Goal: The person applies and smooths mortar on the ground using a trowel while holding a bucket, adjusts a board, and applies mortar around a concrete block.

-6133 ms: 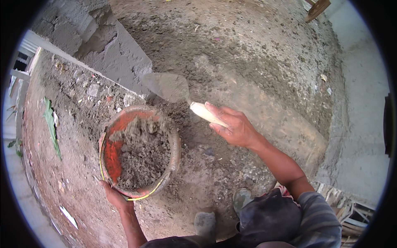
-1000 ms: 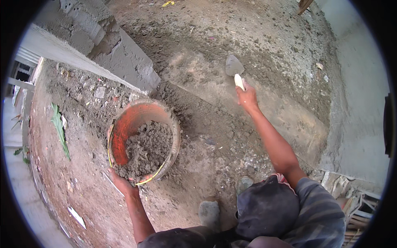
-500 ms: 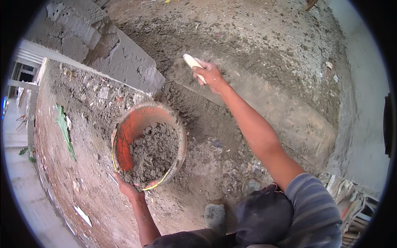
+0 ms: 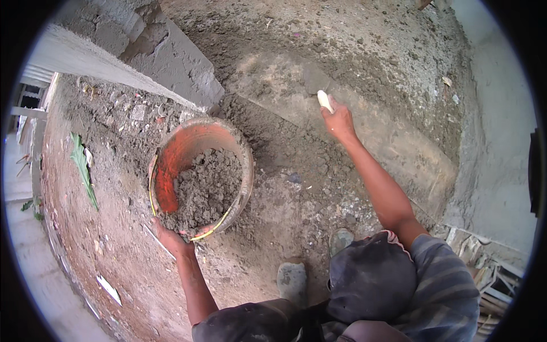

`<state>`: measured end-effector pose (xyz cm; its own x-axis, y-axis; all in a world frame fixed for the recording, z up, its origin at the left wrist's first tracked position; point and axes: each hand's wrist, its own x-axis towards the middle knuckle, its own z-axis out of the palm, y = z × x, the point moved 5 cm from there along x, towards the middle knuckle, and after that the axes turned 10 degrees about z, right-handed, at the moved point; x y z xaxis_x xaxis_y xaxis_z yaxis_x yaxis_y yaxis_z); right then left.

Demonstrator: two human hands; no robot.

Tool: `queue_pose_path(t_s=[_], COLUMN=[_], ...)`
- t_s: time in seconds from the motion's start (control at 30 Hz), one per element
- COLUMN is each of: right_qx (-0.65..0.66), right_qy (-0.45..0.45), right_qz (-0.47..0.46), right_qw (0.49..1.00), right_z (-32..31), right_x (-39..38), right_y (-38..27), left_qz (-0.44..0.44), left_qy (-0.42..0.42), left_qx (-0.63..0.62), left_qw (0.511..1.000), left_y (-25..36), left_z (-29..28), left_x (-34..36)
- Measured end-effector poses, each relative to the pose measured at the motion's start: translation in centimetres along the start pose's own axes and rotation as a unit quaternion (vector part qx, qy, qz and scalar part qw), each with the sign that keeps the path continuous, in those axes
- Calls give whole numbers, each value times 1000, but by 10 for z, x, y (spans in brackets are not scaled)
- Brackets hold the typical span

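Observation:
My right hand [image 4: 340, 119] is closed around the white handle of a trowel [image 4: 324, 101]. The trowel's grey blade lies at or just above a flat dusty board on the ground [image 4: 399, 139]. With my left hand [image 4: 172, 238] I grip the near rim of an orange bucket [image 4: 168, 176], my fingers partly hidden by it. Crumbly grey mortar [image 4: 208, 185] partly fills the bucket, which looks tilted. A yellow-green wire handle [image 4: 213, 229] hangs along its near rim. Loose mortar crumbs lie between bucket and board.
A rough concrete post or wall end [image 4: 176, 62] stands at the upper left, close to the bucket. A grey wall [image 4: 498, 142] rises on the right. A green leaf [image 4: 84, 170] and rubble lie on the left. My shoes [image 4: 292, 283] are near the lower middle.
My right hand has moved right and slightly nearer with the trowel, and its blade now shows on the board. The bucket and my left hand sit slightly higher in view.

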<state>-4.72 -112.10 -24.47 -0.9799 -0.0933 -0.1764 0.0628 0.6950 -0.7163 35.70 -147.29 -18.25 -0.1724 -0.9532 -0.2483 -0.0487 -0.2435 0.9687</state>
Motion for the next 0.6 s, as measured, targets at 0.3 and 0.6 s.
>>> queue_pose_path(t_s=[0.3, 0.6], right_qx=[322, 285], right_qy=[-279, -166], right_qz=[137, -68], right_qw=[894, 942], right_z=[150, 62], right_x=[-26, -68], right_y=[-75, -85], left_qz=[19, 36], left_qy=[17, -31], left_qx=[-11, 56], left_qw=[1000, 997], left_y=[-2, -9], left_z=[-22, -20], left_x=[9, 19])
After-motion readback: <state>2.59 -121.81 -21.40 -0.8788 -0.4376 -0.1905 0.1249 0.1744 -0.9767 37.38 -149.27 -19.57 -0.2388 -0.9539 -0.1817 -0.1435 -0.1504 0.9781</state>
